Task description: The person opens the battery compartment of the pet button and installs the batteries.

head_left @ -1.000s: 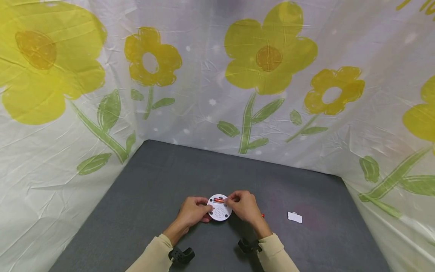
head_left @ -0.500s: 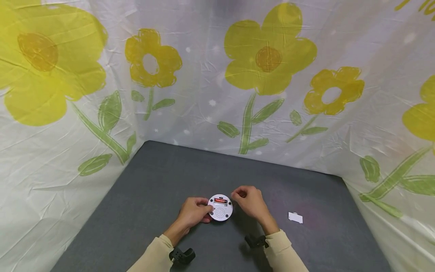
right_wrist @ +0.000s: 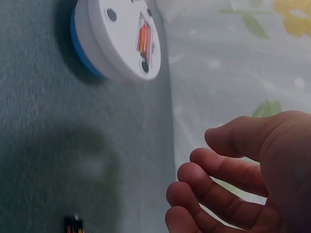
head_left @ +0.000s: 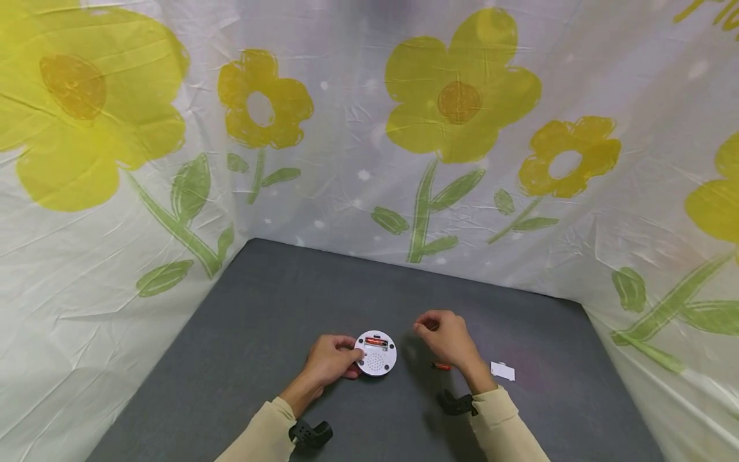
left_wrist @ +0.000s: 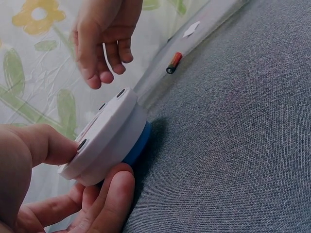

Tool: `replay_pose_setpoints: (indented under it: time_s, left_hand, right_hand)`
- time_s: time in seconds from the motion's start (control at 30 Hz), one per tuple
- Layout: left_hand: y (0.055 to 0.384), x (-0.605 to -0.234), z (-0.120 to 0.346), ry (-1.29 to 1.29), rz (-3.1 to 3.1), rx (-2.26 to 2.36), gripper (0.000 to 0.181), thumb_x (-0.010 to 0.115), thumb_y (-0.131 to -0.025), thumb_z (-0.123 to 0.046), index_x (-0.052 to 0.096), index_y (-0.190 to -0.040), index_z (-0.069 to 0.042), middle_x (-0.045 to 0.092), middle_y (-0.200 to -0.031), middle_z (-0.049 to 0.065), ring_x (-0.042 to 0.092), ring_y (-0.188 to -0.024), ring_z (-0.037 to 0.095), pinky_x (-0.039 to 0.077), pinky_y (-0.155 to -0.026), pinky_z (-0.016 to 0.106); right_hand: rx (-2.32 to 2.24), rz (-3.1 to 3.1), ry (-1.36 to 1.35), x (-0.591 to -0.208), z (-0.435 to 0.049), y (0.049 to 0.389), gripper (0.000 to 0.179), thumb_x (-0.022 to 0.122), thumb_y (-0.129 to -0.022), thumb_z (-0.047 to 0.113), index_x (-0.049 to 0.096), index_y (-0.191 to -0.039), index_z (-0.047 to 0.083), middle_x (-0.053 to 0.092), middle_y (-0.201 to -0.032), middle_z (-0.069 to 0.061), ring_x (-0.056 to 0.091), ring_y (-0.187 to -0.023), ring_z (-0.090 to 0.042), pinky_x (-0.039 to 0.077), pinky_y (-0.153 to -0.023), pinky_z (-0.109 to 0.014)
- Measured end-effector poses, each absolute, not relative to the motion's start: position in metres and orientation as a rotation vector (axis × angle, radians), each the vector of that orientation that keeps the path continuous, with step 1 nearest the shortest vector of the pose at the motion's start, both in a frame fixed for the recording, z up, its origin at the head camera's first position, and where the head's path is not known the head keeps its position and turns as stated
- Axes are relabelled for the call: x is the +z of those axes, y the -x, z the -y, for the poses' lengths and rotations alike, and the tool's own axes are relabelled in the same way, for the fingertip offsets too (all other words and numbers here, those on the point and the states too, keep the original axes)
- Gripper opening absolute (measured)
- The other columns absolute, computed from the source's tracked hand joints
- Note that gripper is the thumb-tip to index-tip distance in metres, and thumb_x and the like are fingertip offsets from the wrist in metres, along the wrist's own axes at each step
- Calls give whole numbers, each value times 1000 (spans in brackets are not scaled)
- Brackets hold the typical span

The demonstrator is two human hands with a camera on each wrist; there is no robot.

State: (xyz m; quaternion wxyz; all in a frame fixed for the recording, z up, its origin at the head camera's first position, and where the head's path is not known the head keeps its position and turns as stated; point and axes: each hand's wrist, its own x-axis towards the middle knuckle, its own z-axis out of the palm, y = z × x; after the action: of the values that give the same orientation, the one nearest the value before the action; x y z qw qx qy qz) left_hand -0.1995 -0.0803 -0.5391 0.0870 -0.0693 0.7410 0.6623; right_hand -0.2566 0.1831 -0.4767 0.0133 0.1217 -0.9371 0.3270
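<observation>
At lower centre, the left hand (head_left: pixel 330 359) grips the round white device (head_left: pixel 376 363) by its edge, one red battery (head_left: pixel 376 342) in its slot (head_left: pixel 379 348), while the right hand (head_left: pixel 447 339), empty and loosely curled, has drawn away rightward, leaving a loose battery (head_left: pixel 441 366) apparently unfitted, near the white cover (head_left: pixel 502 371).

Round white plastic device (right_wrist: pixel 114 48): cut off by the top edge, right wrist view; its blue base (left_wrist: pixel 140 144) hidden, head view. Left hand (head_left: pixel 330 360): some fingers partly hidden under the device, head view; cropped at lower left, left wrist view. Loose red-and-black cylindrical battery (head_left: pixel 441 366): cropped at bottom, right wrist view; print too small to read. Right hand (head_left: pixel 447 337): cropped at lower right, right wrist view. Beige fabric sleeves (head_left: pixel 262 430): cut off below, head view. Yellow lettering (head_left: pixel 687 11): cut off, upper right, head view.
</observation>
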Motion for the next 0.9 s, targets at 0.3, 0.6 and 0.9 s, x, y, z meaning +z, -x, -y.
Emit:
replay_pose_setpoints:
  time_s: [0.3,0.6,0.9]
  left_hand:
    - [200,-539,81,201,-2215,1966,41,79,-93,-11,71,-128,8,79,-92,9,76,-68,16,67,-64,31]
    - [199,-541,80,210,-2211,1971,40,79,-92,-10,72,-127,8,80,-92,9,76,-68,17,68,-64,32]
    - [199,-540,79,236,-2218,1955,39,80,-93,-10,72,-127,7,79,-91,9,76,-68,17,67,-63,31]
  right_hand:
    - [973,2943,-368,-471,-202,252,5,78,-100,18,83,-99,15,80,-95,2,73,-86,-16,62,-76,-41]
    - [885,2999,-355,-473,-214,245,6,80,-98,15,83,-103,11,80,-93,2,72,-84,-16,63,-78,-44]
    - [875,3034,-364,-480,-222,239,9,86,-90,10,81,-98,11,78,-86,5,71,-79,-12,61,-76,-40]
